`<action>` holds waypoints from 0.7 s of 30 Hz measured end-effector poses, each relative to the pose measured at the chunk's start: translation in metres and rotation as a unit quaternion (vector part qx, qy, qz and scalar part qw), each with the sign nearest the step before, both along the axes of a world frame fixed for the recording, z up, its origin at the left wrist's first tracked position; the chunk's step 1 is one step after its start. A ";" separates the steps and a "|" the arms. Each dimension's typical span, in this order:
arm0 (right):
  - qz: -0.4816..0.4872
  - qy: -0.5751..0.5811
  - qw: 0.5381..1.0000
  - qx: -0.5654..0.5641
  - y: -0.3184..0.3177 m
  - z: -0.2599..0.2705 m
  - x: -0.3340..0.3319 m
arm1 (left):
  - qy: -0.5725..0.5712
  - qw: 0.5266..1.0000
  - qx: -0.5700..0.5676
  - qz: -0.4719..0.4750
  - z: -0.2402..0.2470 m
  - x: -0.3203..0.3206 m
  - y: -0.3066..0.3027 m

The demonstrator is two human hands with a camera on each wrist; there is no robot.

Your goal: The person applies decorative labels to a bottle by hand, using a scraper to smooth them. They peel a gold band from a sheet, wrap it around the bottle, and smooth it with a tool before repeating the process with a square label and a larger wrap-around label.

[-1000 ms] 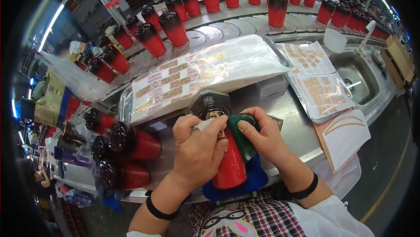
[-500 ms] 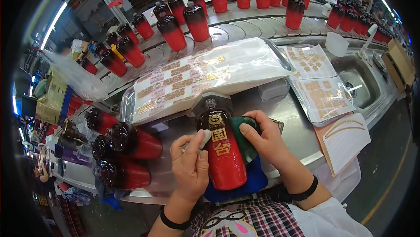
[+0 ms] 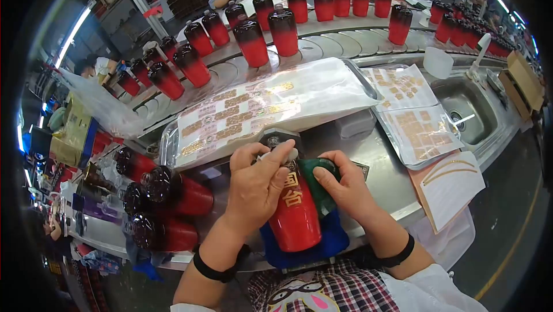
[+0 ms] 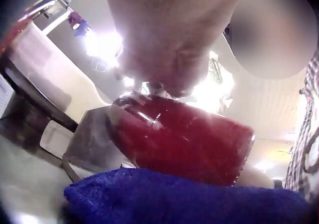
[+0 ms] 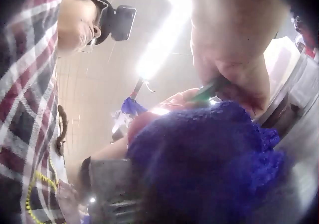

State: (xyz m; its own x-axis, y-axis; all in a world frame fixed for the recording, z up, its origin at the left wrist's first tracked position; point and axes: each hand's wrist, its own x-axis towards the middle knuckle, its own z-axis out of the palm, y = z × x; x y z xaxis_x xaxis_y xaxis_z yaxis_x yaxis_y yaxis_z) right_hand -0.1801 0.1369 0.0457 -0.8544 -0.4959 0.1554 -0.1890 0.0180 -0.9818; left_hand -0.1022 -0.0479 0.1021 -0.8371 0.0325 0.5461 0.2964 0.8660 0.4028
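In the head view a glossy red-and-black bottle with gold characters lies tilted on a blue cloth, its neck against a grey angled support. My left hand is over its upper front, pinching a small white wad and covering part of the gold lettering. On the bottle's right side my right hand grips a green cloth, thumb on top. From the left wrist the red bottle body shows above the blue cloth. The right wrist view catches a bit of green cloth under the hand.
Several similar bottles lie at the left. A tray with sheets of gold stickers stands ahead, more sticker sheets at right near a sink. Behind, a curved conveyor carries many bottles; people sit beyond it.
My left hand drew back from the lettering to the bottle's left side, then returned over its upper part. The right hand kept the green cloth at the side. Conveyor bottles shifted right.
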 end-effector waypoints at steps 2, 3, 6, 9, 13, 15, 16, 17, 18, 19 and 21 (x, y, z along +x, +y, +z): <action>0.006 0.011 0.999 0.037 0.004 0.004 -0.003 | -0.008 0.998 0.055 0.004 -0.009 -0.006 -0.005; -0.010 0.054 0.998 0.030 0.003 0.008 -0.004 | 0.000 0.998 0.068 0.001 -0.007 -0.007 -0.005; -0.046 0.284 0.957 0.030 -0.006 0.031 -0.013 | 0.014 0.995 0.099 0.023 -0.012 -0.005 -0.006; 0.016 0.571 0.819 0.063 -0.014 0.055 -0.015 | 0.024 0.981 0.189 0.040 -0.025 -0.002 -0.005; 0.281 0.471 0.835 0.047 0.004 0.074 -0.003 | 0.007 0.933 0.360 -0.007 -0.038 0.003 0.001; 0.220 0.473 0.853 0.002 -0.005 0.073 -0.010 | -0.003 0.920 0.391 -0.029 -0.045 0.007 0.005; 0.123 0.526 0.840 0.053 -0.007 0.076 -0.016 | 0.000 0.920 0.390 -0.034 -0.049 0.008 0.005; 0.139 0.543 0.822 0.104 -0.005 0.072 -0.010 | 0.002 0.921 0.388 -0.039 -0.051 0.008 0.005; 0.155 0.562 0.798 0.154 -0.002 0.069 -0.004 | 0.009 0.921 0.386 -0.045 -0.051 0.006 0.004; 0.227 0.482 0.841 0.094 0.003 0.068 0.003 | -0.001 0.906 0.420 -0.057 -0.051 0.006 0.004; 0.361 0.293 0.885 -0.028 0.012 0.066 0.018 | -0.005 0.876 0.477 -0.079 -0.052 0.005 0.005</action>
State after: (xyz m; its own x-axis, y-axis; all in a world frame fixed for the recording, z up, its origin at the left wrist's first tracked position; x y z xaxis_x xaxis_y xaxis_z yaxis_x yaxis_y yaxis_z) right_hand -0.1624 0.1489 0.1120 -0.0833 -0.8571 0.5084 -0.6088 -0.3601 -0.7069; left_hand -0.0970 -0.0433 0.0502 -0.8685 -0.3186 0.3798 0.3734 0.0836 0.9239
